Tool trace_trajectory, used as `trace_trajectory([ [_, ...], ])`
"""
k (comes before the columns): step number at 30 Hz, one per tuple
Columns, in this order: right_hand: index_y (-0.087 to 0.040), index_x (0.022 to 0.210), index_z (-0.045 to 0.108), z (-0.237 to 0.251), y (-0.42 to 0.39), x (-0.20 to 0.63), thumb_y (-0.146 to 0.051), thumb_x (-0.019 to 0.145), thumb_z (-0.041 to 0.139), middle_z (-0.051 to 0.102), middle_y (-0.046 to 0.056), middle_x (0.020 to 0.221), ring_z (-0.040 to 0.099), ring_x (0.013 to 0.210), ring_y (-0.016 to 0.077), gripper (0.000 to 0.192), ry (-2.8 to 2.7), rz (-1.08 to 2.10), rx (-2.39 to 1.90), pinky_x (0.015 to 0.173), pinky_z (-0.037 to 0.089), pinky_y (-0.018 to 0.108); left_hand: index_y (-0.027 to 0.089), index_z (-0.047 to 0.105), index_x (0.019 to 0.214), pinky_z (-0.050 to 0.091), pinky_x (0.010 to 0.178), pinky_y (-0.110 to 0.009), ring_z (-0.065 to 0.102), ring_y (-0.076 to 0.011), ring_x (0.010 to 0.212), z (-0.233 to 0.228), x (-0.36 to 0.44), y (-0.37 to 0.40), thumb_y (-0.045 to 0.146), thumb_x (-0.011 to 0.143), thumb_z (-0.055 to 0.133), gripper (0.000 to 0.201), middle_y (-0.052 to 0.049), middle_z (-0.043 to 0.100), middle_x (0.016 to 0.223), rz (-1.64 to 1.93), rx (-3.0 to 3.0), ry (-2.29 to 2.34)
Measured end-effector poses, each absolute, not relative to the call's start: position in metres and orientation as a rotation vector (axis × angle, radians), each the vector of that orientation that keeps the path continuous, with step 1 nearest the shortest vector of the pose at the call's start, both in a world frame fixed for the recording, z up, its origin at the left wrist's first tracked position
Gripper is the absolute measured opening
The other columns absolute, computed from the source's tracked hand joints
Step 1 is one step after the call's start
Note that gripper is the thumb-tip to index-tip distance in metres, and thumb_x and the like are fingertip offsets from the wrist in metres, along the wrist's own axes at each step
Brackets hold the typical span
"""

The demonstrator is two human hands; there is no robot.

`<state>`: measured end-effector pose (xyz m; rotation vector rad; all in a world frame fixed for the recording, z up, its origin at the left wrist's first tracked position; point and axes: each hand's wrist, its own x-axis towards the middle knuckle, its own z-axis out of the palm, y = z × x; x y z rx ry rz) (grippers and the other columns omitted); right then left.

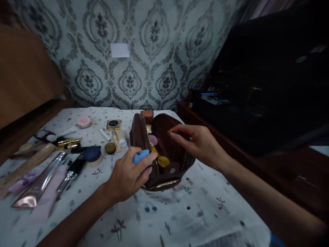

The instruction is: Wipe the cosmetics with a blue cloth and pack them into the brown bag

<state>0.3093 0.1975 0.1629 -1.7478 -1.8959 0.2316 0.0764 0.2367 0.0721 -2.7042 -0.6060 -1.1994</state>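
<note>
Nearest my head camera lies the floral tablecloth [180, 212], with both forearms reaching over it. My left hand [128, 175] pinches a blue sponge [141, 156] between thumb and fingers, right at the near rim of the open brown cosmetic pouch [164, 151]. My right hand [197, 142] hovers over the pouch's mouth, fingers loosely curled and holding nothing. Inside the pouch I see a yellow sponge [163, 161] and a pink puff [153, 139]. Left of it, tubes [38, 187], a navy-lidded jar [92, 155] and a gold compact [113, 124] are spread out. I judge the blue sponge light, soft and squashy; a gentle pinch across its middle suits it.
</note>
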Motion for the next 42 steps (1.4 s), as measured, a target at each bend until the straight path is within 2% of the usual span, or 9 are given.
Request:
trace_trajectory([
  [7,-0.018,0.096,0.07,0.12,0.16,0.274,-0.033,0.099,0.048,0.074,0.006,0.089,0.069,0.076,0.0165,0.027,-1.729,0.135,-1.415,0.063,0.052,0.024,0.018,0.034,0.14,0.052,0.059,-0.026,0.063,-0.0207,0.091,0.047,0.057,0.239,0.023,0.098,0.044,0.043,-0.011,0.059,0.105,-1.113,-2.549,-0.514],
  [11,-0.018,0.099,0.068,0.098,0.147,0.254,-0.018,0.095,0.055,0.073,0.008,0.098,0.07,0.088,0.0165,0.014,-1.783,-0.027,-1.175,0.075,0.056,0.025,0.013,0.041,0.133,0.053,0.06,-0.028,0.064,-0.0212,0.086,0.031,0.031,0.249,0.023,0.098,0.043,0.036,-0.01,0.063,0.1,-0.954,-2.538,-0.655],
  [19,-0.019,0.098,0.064,0.087,0.136,0.222,-0.002,0.086,0.059,0.068,0.011,0.107,0.064,0.101,0.0212,0.021,-1.787,-0.262,-1.01,0.088,0.055,0.038,0.019,0.056,0.128,0.052,0.07,-0.036,0.057,-0.029,0.109,0.045,-0.023,0.288,0.038,0.098,0.043,0.037,-0.013,0.057,0.119,-0.738,-2.366,-1.531],
  [22,-0.016,0.101,0.062,0.078,0.141,0.199,0.0,0.085,0.058,0.07,0.009,0.1,0.063,0.098,0.0194,0.023,-1.948,-0.139,-0.784,0.086,0.056,0.035,0.021,0.061,0.123,0.051,0.069,-0.036,0.057,-0.0301,0.112,0.047,-0.029,0.293,0.042,0.097,0.047,0.036,-0.012,0.058,0.119,-0.627,-2.364,-1.657],
  [25,-0.016,0.093,0.062,0.059,0.158,0.173,-0.007,0.091,0.055,0.071,0.009,0.097,0.062,0.095,0.0187,0.012,-2.055,0.022,-0.744,0.086,0.055,0.034,0.023,0.06,0.125,0.049,0.066,-0.035,0.06,-0.0294,0.107,0.045,-0.031,0.293,0.043,0.096,0.048,0.037,-0.009,0.06,0.117,-0.542,-2.385,-1.695],
  [27,-0.015,0.089,0.063,0.044,0.176,0.159,-0.011,0.092,0.054,0.07,0.011,0.099,0.062,0.096,0.0194,0.01,-2.084,0.179,-0.819,0.087,0.054,0.034,0.023,0.059,0.125,0.048,0.066,-0.034,0.061,-0.0288,0.105,0.044,-0.032,0.292,0.044,0.096,0.049,0.037,-0.009,0.061,0.117,-0.528,-2.382,-1.709],
  [31,-0.017,0.098,0.064,0.018,0.211,0.139,-0.012,0.086,0.059,0.069,0.007,0.098,0.063,0.098,0.0201,0.014,-1.938,0.543,-1.13,0.09,0.051,0.035,0.023,0.06,0.125,0.048,0.066,-0.034,0.063,-0.0286,0.102,0.041,-0.033,0.292,0.046,0.096,0.047,0.039,-0.009,0.06,0.119,-0.514,-2.385,-1.701],
  [34,-0.016,0.099,0.064,0.004,0.225,0.132,-0.011,0.083,0.058,0.068,0.006,0.094,0.064,0.089,0.0182,0.017,-1.767,0.75,-1.298,0.082,0.051,0.03,0.023,0.061,0.124,0.047,0.063,-0.034,0.064,-0.0286,0.098,0.039,-0.033,0.294,0.047,0.096,0.044,0.04,-0.01,0.06,0.118,-0.521,-2.367,-1.671],
  [42,-0.018,0.109,0.058,-0.017,0.226,0.133,-0.015,0.083,0.054,0.065,0.005,0.1,0.062,0.085,0.0154,0.027,-1.612,0.805,-1.199,0.076,0.051,0.027,0.022,0.065,0.115,0.048,0.069,-0.035,0.064,-0.025,0.089,0.032,-0.04,0.301,0.051,0.095,0.043,0.042,-0.007,0.062,0.106,-0.724,-2.532,-1.404],
])
